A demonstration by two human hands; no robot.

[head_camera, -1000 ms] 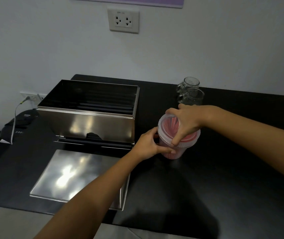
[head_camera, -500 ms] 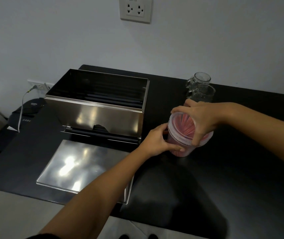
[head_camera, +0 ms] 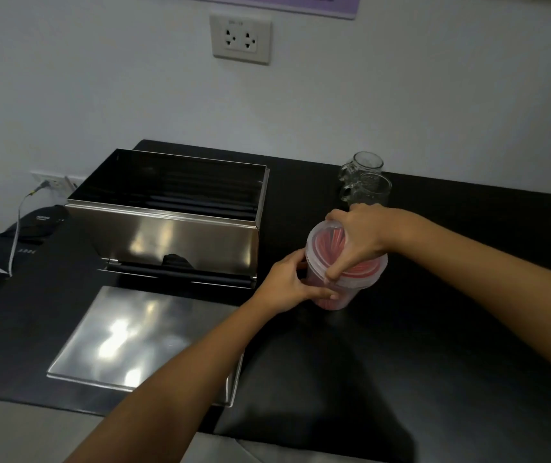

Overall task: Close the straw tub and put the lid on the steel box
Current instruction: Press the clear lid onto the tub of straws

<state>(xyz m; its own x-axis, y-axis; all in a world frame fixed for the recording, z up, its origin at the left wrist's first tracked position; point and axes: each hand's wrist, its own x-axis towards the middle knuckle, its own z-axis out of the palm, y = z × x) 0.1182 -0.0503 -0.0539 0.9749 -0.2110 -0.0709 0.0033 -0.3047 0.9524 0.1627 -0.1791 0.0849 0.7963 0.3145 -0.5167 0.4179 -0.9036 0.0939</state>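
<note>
Only the head view to go on, looking down over a black tabletop (head_camera: 401,345). The straw tub (head_camera: 334,292) stands upright toward the back-middle of the tabletop, just right of the steel box (head_camera: 167,235), with two glass mugs (head_camera: 366,182) behind it near the back edge. It's a clear round plastic tub, long axis vertical, red straws packed inside. The left hand (head_camera: 287,285) has its grip wrapped around the tub's lower wall, steadying it. The right hand (head_camera: 357,242) is spread over the tub lid (head_camera: 327,242), grip closed on it, thumb pushing down at the near rim. The lid looks tilted, so I'd say it isn't fully snapped on yet.

Handling guess: the tub is light, thin and a bit flexy, so squeeze it too hard and the rim will warp and the lid won't seat. Better to press around the rim while holding low.

The steel box sits open near the back-left of the tabletop, long axis running left-right, open top facing up. Its steel lid (head_camera: 127,339) lies flat in front of it by the front-left edge, same left-right orientation. That one looks stiff, shiny and probably slippery, with thin edges, so I'd take it by the two short ends with both hands.
</note>
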